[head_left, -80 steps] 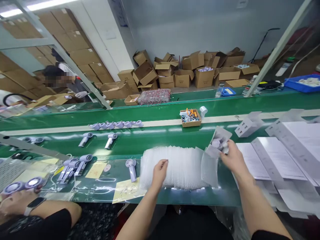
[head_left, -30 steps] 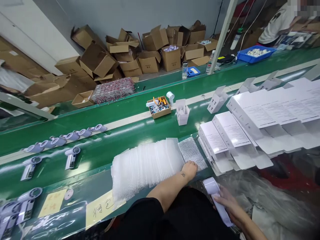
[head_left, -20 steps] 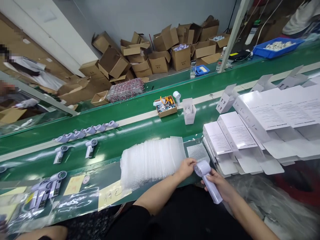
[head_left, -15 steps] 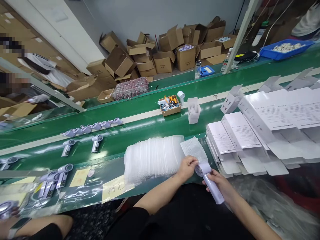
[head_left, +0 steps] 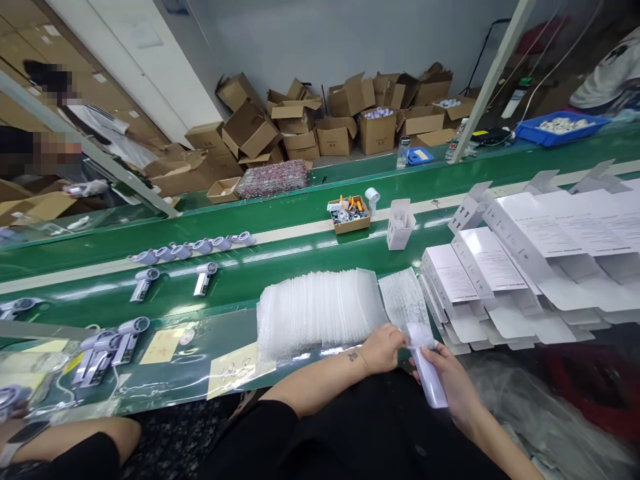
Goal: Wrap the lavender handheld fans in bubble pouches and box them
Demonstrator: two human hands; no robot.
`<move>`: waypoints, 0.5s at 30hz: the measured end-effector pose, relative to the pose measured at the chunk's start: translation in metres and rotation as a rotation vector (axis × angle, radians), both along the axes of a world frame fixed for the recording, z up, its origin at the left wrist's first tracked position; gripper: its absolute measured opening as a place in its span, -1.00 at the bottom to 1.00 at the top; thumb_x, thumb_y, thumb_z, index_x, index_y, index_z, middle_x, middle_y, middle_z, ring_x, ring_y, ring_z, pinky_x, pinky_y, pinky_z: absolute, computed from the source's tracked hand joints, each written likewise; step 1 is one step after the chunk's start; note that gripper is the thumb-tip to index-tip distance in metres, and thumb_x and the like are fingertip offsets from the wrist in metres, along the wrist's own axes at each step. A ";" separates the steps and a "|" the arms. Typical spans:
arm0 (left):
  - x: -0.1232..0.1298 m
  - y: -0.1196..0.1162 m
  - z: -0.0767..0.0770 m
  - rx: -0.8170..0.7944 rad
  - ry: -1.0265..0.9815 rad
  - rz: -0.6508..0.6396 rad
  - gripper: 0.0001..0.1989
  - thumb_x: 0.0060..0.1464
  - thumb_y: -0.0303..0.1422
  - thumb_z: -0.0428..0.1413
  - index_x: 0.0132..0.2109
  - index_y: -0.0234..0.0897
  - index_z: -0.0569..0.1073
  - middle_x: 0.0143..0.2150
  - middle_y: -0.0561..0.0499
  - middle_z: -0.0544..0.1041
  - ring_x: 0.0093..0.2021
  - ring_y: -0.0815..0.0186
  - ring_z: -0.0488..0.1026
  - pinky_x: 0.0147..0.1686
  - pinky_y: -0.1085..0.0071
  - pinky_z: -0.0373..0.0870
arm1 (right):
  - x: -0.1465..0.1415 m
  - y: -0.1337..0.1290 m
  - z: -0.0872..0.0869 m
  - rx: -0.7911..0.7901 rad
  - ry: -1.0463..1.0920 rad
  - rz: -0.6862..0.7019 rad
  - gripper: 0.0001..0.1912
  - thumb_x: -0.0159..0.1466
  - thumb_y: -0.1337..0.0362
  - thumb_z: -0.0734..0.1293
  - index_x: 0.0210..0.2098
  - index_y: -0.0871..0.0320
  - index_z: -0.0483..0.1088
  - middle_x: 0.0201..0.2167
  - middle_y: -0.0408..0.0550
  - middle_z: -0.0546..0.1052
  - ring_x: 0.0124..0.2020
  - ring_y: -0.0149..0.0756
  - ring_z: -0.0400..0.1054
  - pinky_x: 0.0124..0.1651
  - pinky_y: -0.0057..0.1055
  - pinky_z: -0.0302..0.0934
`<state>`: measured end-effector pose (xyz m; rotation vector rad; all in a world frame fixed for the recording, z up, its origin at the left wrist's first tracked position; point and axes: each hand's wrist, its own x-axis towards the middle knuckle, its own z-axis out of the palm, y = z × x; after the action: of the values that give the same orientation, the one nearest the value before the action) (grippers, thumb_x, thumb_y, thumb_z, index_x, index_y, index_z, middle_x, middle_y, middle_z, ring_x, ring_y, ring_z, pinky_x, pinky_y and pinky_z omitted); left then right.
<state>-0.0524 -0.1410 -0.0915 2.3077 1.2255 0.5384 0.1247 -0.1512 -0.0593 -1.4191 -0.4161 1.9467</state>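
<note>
- The right hand (head_left: 453, 380) has its fingers wrapped around the small fan (head_left: 430, 383), with the thick end up and the handle pointing down, over the near edge of the green bench (head_left: 217, 327).
- The left hand (head_left: 384, 348) has bent fingers that seem to pinch the near end of the bubble bag (head_left: 404, 297).
- I think the fan is being fitted into the bag. Its top is at the bag's near end, but blur hides how far in it is.
- The next move likely needs the bag's mouth held wide and a straight, gentle push.
- The bag pile (head_left: 320, 313) is just left and the white boxes (head_left: 453, 270) just right, so room is tight.
- Farther back are a small open box (head_left: 397, 239) and a brown box (head_left: 354, 227) of parts.
</note>
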 end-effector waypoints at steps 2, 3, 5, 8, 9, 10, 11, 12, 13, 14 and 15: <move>0.002 0.001 0.008 0.027 0.001 -0.085 -0.83 0.01 -0.50 0.02 -0.19 -0.30 0.36 -0.28 -0.08 0.43 -0.22 0.25 0.35 -0.18 0.39 0.28 | 0.001 -0.002 0.005 -0.012 0.014 -0.029 -0.61 0.02 0.32 0.48 -0.21 0.11 0.28 -0.47 -0.15 0.54 -0.50 -0.27 0.46 -0.51 -0.39 0.39; 0.003 0.002 0.011 0.038 0.015 -0.094 -0.83 0.03 -0.49 0.02 -0.18 -0.31 0.35 -0.28 -0.08 0.43 -0.21 0.24 0.35 -0.18 0.39 0.28 | 0.000 -0.002 0.008 -0.038 0.021 -0.043 -0.66 0.04 0.31 0.46 -0.23 0.13 0.29 -0.48 -0.12 0.54 -0.52 -0.30 0.45 -0.51 -0.41 0.39; 0.003 0.006 0.015 0.054 0.068 -0.045 -0.85 0.09 -0.45 -0.02 -0.17 -0.33 0.35 -0.27 -0.11 0.43 -0.22 0.22 0.36 -0.19 0.36 0.30 | -0.001 -0.001 0.013 -0.114 0.023 -0.060 -0.73 0.10 0.28 0.42 -0.25 0.19 0.32 -0.49 -0.07 0.55 -0.57 -0.35 0.41 -0.55 -0.45 0.37; 0.006 0.008 0.018 0.052 0.132 0.061 -0.83 0.12 -0.39 -0.05 -0.19 -0.35 0.37 -0.25 -0.14 0.44 -0.20 0.19 0.37 -0.18 0.33 0.32 | -0.005 0.002 0.014 -0.168 0.014 -0.053 -0.78 0.15 0.26 0.38 -0.26 0.22 0.33 -0.52 -0.05 0.54 -0.61 -0.37 0.39 -0.61 -0.48 0.33; 0.009 0.008 0.020 0.030 0.127 0.084 -0.83 0.11 -0.40 -0.05 -0.19 -0.35 0.38 -0.25 -0.13 0.45 -0.19 0.21 0.38 -0.17 0.34 0.32 | -0.006 0.002 0.013 -0.169 0.010 -0.045 -0.79 0.15 0.27 0.38 -0.27 0.21 0.33 -0.54 -0.07 0.53 -0.61 -0.36 0.39 -0.62 -0.49 0.32; 0.011 0.006 0.022 0.002 0.104 0.092 -0.83 0.09 -0.42 -0.04 -0.19 -0.34 0.39 -0.25 -0.11 0.47 -0.19 0.23 0.39 -0.17 0.37 0.33 | -0.008 0.001 0.011 -0.173 0.005 -0.031 -0.80 0.15 0.27 0.38 -0.28 0.20 0.32 -0.56 -0.09 0.51 -0.62 -0.36 0.39 -0.62 -0.49 0.31; 0.014 0.004 0.025 -0.024 0.069 0.079 -0.82 0.07 -0.42 -0.03 -0.19 -0.33 0.40 -0.24 -0.09 0.48 -0.19 0.25 0.41 -0.16 0.39 0.33 | -0.009 0.000 0.008 -0.184 0.004 -0.015 -0.81 0.14 0.27 0.38 -0.30 0.18 0.31 -0.59 -0.11 0.50 -0.63 -0.35 0.39 -0.63 -0.49 0.30; 0.016 0.003 0.028 -0.047 0.027 0.051 -0.81 0.05 -0.42 -0.02 -0.17 -0.32 0.41 -0.24 -0.07 0.50 -0.19 0.26 0.42 -0.15 0.40 0.34 | -0.011 -0.002 0.005 -0.198 0.002 0.004 -0.82 0.14 0.26 0.37 -0.32 0.17 0.30 -0.62 -0.13 0.48 -0.64 -0.34 0.39 -0.64 -0.49 0.29; 0.017 0.001 0.031 -0.070 -0.012 0.026 -0.79 0.04 -0.42 -0.02 -0.16 -0.30 0.42 -0.22 -0.05 0.51 -0.18 0.28 0.43 -0.14 0.41 0.34 | -0.012 -0.004 0.002 -0.207 0.000 0.023 -0.82 0.13 0.26 0.38 -0.33 0.16 0.29 -0.63 -0.14 0.47 -0.65 -0.33 0.39 -0.64 -0.49 0.29; 0.018 0.001 0.034 -0.097 -0.039 0.020 -0.78 0.04 -0.42 -0.02 -0.16 -0.29 0.43 -0.21 -0.05 0.52 -0.18 0.28 0.44 -0.13 0.41 0.34 | -0.013 -0.006 -0.001 -0.209 -0.003 0.038 -0.80 0.12 0.26 0.38 -0.33 0.15 0.28 -0.63 -0.15 0.47 -0.65 -0.32 0.39 -0.63 -0.48 0.29; 0.018 0.000 0.036 -0.131 -0.054 0.042 -0.77 0.03 -0.42 -0.02 -0.16 -0.29 0.44 -0.20 -0.05 0.53 -0.18 0.28 0.45 -0.13 0.41 0.35 | -0.013 -0.008 -0.004 -0.207 -0.013 0.048 -0.78 0.11 0.25 0.40 -0.32 0.14 0.27 -0.62 -0.15 0.47 -0.64 -0.32 0.39 -0.61 -0.48 0.30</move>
<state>-0.0343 -0.1406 -0.0556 2.1496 1.2478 0.5156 0.1119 -0.1588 -0.0631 -1.5650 -0.2622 2.0682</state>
